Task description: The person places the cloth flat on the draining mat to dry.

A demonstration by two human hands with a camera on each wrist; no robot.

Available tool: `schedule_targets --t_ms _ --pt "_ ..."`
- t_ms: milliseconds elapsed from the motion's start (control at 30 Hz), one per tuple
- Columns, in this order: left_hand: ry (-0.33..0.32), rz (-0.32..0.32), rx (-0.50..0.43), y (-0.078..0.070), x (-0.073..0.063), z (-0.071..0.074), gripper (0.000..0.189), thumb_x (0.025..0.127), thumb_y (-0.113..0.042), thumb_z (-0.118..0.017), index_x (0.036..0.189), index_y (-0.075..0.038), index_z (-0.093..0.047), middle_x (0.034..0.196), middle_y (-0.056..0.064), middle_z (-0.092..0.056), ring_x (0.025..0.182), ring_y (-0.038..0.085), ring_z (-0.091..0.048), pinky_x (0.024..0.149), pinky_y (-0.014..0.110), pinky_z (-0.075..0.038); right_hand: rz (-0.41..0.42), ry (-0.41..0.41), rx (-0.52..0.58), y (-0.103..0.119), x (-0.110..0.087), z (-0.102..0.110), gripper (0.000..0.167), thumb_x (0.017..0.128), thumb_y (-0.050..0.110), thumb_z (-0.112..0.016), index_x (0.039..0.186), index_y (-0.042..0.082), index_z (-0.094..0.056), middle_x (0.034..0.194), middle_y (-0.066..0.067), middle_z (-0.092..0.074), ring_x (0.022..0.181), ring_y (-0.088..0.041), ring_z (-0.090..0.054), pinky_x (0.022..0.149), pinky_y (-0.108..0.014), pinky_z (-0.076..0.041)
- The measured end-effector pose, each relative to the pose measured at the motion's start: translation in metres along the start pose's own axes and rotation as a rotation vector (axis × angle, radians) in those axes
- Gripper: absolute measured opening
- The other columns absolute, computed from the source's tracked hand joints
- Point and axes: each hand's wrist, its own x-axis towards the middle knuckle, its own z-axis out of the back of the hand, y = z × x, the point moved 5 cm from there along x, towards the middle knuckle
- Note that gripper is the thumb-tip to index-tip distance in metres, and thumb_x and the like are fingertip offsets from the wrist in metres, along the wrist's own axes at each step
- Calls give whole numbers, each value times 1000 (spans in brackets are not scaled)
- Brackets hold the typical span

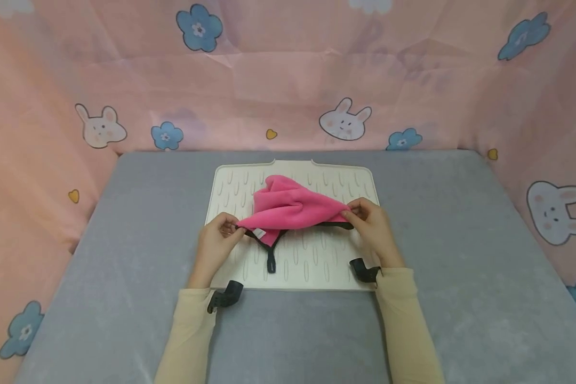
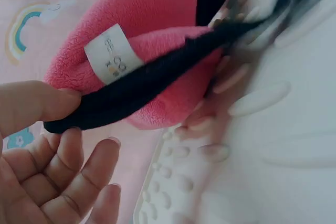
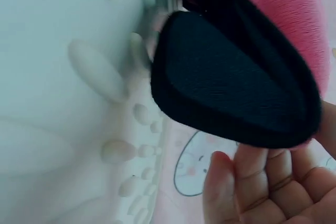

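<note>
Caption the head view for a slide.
Left hand and right hand pinch a black-edged pink cloth over a ridged white mat on a gray tabletop.

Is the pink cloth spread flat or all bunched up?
Bunched up. The pink cloth is in loose folds between the left hand and right hand.

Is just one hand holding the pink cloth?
No, the left hand pinches one end of the cloth and the right hand pinches the other.
</note>
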Motion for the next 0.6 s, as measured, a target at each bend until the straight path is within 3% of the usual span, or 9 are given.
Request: schedule_targets --t_ms 133,233,400,500,600 --pt "-67 16 -42 3 1 8 12 79 2 -70 89 2 -61 76 12 -60 70 18 -55 63 18 -44 16 4 22 5 0 2 16 88 13 -68 90 -2 -64 81 -13 -65 67 -12 -58 59 -16 -43" --pt "-73 56 -47 5 1 8 13 81 1 -68 91 3 -60 77 14 -62 70 20 -58 60 18 -43 13 29 18 6 -1 1 16 88 14 -68 90 -1 -65 80 -11 -66 67 -19 -60 59 -19 -42" --pt "6 187 15 10 1 0 14 87 -13 -64 88 1 -61 77 12 -68 67 20 -65 56 21 -43 -53 160 12 3 -2 -4 20 91 20 -65 95 1 -63 81 -10 -65 73 -25 -58 65 -25 -42" --pt "53 260 -54 12 0 -5 23 91 -17 -61 79 3 -63 70 12 -68 61 18 -66 55 23 -50 -117 269 10 -3 -4 -9 25 92 25 -63 99 1 -62 84 -10 -63 76 -23 -54 69 -30 -40" --pt "83 294 -153 12 -1 -9 30 94 -17 -58 76 5 -65 66 13 -67 59 18 -66 55 26 -53 -151 346 -7 -8 -5 -11 27 91 27 -65 101 3 -62 85 -8 -62 76 -20 -53 70 -31 -40"
